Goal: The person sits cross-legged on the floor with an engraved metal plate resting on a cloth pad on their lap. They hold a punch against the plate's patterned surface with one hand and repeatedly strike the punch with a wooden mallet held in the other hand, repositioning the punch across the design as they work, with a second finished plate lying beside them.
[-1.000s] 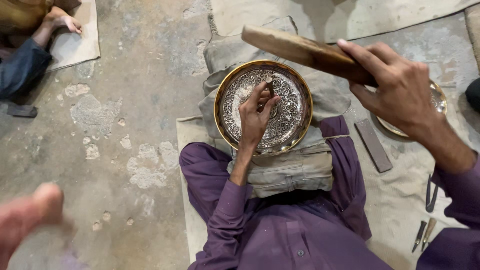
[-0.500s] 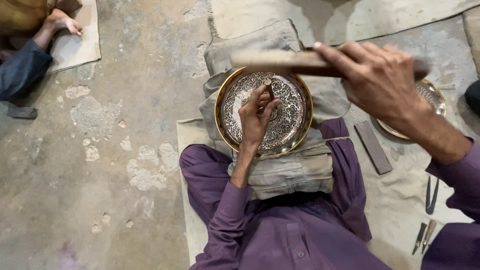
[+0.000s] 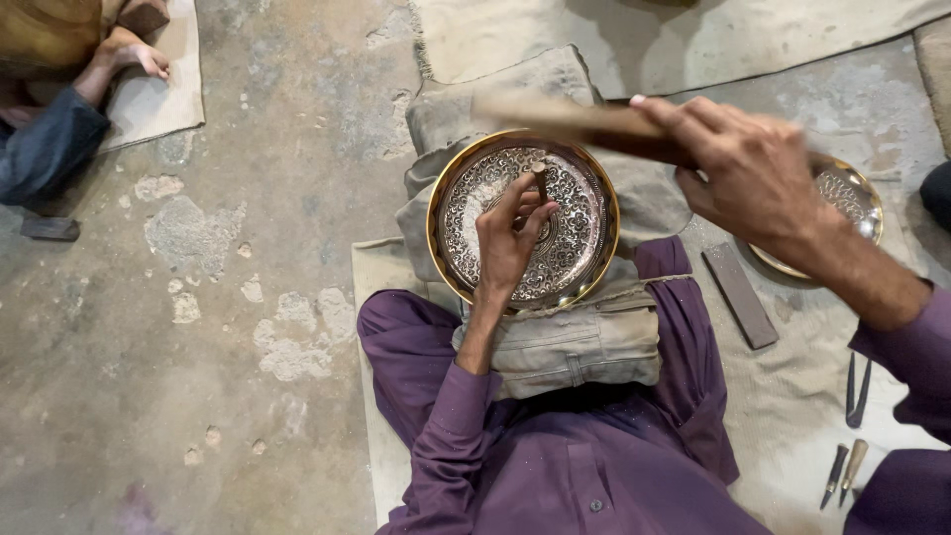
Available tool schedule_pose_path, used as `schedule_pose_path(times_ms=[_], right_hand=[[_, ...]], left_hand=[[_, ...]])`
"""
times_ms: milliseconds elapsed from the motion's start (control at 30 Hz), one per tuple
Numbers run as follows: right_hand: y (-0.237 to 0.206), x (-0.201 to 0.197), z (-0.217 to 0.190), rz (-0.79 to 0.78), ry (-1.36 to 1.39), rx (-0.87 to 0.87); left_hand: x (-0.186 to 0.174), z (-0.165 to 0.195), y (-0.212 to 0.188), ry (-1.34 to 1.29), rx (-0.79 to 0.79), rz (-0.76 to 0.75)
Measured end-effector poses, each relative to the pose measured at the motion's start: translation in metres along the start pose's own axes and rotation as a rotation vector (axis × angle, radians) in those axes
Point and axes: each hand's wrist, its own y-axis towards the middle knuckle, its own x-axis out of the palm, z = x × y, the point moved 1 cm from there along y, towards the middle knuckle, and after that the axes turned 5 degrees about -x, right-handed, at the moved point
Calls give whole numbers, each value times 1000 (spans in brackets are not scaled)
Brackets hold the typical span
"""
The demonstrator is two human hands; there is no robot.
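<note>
Seated on the floor, purple sleeves and lap visible at the bottom edge of the head view. Left hand (image 3: 510,233) rests on the engraved round plate (image 3: 584,233), fingers pinched around a short chisel (image 3: 540,178) that stands roughly upright with its tip on the patterned surface near the plate's middle. The plate has a golden rim and a silvery engraved face; it lies tilted on a folded grey cloth pad (image 3: 575,347) that sits on the lap, the plate's near rim touching the pad's top fold. Right hand (image 3: 753,173) is raised above and to the right of the plate, fingers clenched around a wooden mallet (image 3: 565,119); the mallet reaches left over the plate's far rim and is motion-blurred, clear of the chisel head. A second engraved plate (image 3: 852,198) lies on the beige mat (image 3: 792,396) to the right, mostly hidden behind the right hand and wrist. A dark flat rectangular bar (image 3: 738,295) lies on the mat just beside it. Small hand tools (image 3: 847,446) lie near the mat's lower right corner. At the top left corner, another person's hand (image 3: 134,54) rests on a separate mat; a small dark block (image 3: 50,229) lies on the bare concrete floor (image 3: 198,396) near it.
</note>
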Motion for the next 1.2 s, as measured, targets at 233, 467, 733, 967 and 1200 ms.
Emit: schedule_pose_path(times_ms=[233,467,733,967,1200], right_hand=[[-10,7,1,-95,-80,-3],[-16,9,3,-36,98,54],[-16,8,1,-121,16,81],[-23,14,4,-41,176,111],[-32,20,6,-14,84,93]], left_hand=[[1,-8,-2,26,16,-5],[2,-12,-1,30,-37,-44],[0,-9,-1,39,-1,-47],[0,-8,2,86,-4,-102],[0,-9,3,113,34,-118]])
